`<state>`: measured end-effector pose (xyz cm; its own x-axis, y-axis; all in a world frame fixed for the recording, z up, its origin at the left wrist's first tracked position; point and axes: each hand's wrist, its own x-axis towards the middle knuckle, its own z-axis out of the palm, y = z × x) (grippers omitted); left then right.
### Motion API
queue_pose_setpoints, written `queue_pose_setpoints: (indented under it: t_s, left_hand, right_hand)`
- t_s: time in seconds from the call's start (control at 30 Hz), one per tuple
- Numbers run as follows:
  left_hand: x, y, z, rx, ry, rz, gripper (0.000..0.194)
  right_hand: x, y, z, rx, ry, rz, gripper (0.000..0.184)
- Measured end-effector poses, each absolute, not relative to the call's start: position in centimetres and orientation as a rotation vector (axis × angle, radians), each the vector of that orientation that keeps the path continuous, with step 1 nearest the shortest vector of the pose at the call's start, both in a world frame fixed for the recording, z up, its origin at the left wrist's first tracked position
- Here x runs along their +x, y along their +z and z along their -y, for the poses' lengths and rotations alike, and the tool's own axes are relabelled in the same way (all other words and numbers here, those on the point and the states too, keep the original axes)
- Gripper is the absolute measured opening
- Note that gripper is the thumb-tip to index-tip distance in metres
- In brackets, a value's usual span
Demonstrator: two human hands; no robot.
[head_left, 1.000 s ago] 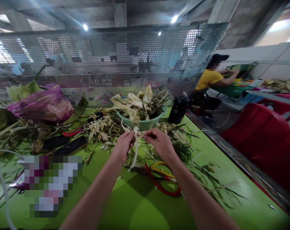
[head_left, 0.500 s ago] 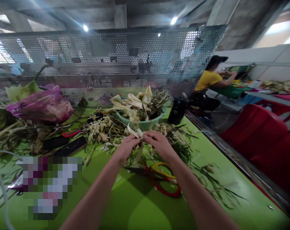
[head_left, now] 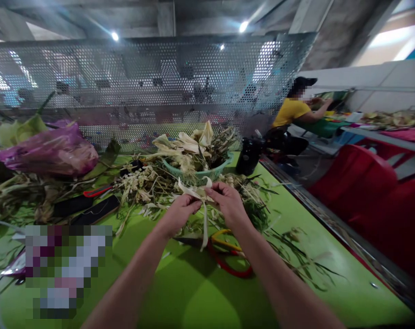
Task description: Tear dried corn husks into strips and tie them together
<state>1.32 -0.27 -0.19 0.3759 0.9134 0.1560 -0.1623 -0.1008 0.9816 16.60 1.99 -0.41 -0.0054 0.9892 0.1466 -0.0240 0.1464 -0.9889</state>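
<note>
Left hand [head_left: 180,211] (right hand [head_left: 228,201] too) pinches pale strips [head_left: 205,224].

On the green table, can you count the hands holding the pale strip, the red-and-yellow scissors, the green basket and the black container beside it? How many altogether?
Hands: 2, left hand and right hand
Red-and-yellow scissors: 1
Green basket: 1
Black container: 1
Total: 5

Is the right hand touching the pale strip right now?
Touching. The head view shows the right hand pinching the pale strip in its fingers, with no gap between them; a loose length hangs below.
</note>
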Motion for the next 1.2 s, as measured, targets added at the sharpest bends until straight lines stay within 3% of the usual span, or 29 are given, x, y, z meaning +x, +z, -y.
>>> queue_pose_setpoints:
  t_s: [0.37, 0.83, 1.03, 1.2]
  left_hand:
    - [0.6, -1.1, -0.4, 1.124, 1.164, -0.935, 0.027]
    - [0.6, -0.7, -0.2, 1.175, 1.161, -0.894, 0.028]
    - [0.8, -0.8, -0.5, 1.508, 1.127, -1.016, 0.018]
    - [1.8, -1.0, 0.0, 1.649, 1.016, -1.051, 0.019]
  right_hand:
    - [17.5, 0.0, -2.2, -1.058, 1.049, 1.627, 0.024]
    - [17.3, -0.1, -2.3, -1.02, 0.929, 1.628, 0.017]
    - [17.3, 1.1, -1.3, -1.044, 0.574, 1.832, 0.023]
    - [16.9, 0.8, -1.3, -1.011, 0.588, 1.856, 0.01]
